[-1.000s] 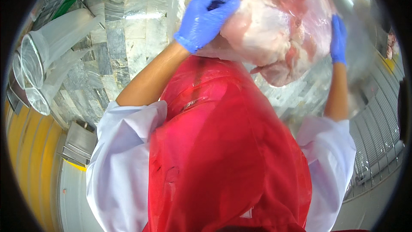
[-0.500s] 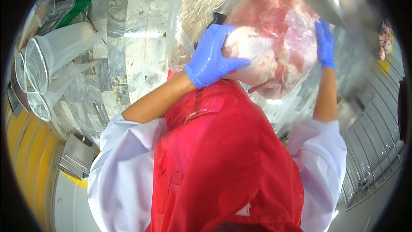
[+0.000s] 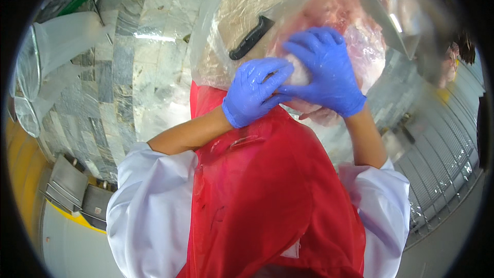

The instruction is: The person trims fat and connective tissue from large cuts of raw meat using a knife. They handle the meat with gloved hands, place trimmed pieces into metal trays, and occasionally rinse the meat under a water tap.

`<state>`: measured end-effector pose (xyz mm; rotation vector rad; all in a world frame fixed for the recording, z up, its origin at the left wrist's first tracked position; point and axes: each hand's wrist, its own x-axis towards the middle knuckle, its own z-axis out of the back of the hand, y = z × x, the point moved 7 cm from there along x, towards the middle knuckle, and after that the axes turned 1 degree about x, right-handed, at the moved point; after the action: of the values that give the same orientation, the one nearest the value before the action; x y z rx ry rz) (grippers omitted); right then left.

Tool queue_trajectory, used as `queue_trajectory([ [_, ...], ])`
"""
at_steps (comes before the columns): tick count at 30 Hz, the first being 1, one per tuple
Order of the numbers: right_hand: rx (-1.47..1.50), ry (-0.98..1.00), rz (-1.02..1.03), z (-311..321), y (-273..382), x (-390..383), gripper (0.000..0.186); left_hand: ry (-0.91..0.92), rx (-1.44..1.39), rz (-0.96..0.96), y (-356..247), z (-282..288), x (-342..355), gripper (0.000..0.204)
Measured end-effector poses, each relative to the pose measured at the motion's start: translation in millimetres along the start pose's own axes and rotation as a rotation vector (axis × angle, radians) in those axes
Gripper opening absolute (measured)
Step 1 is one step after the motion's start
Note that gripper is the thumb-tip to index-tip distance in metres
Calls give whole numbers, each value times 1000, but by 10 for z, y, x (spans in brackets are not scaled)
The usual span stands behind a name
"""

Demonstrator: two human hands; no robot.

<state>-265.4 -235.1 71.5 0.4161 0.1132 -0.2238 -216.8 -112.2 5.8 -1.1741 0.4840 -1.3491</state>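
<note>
Meat slab under both gloved hands — long axis unclear.

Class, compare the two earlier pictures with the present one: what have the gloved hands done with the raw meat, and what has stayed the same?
The right hand has come from the far right edge of the meat onto its near side. The left hand has slid right to meet it, fingers overlapping, both pressing on the meat. The black-handled knife, earlier covered by the left hand, now shows. The plastic sheet, steel table and red apron stay as they were.
</note>
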Motion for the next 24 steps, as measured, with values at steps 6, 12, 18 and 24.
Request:
queue_trajectory([
  [6, -34, -138, 16, -231, 71, -263, 63, -71, -267, -75, 371, 49, -237, 52],
  [12, -58, -166, 133, -276, 142, -578, 54, -40, 404, 268, 871, 99, 24, 54],
  [18, -80, -182, 247, -272, 150, -781, 45, 245, 480, 566, 1027, -201, 104, 46],
  [24, -125, -183, 351, -272, 75, -1105, 42, 284, 193, 799, 659, 243, -249, 43],
])
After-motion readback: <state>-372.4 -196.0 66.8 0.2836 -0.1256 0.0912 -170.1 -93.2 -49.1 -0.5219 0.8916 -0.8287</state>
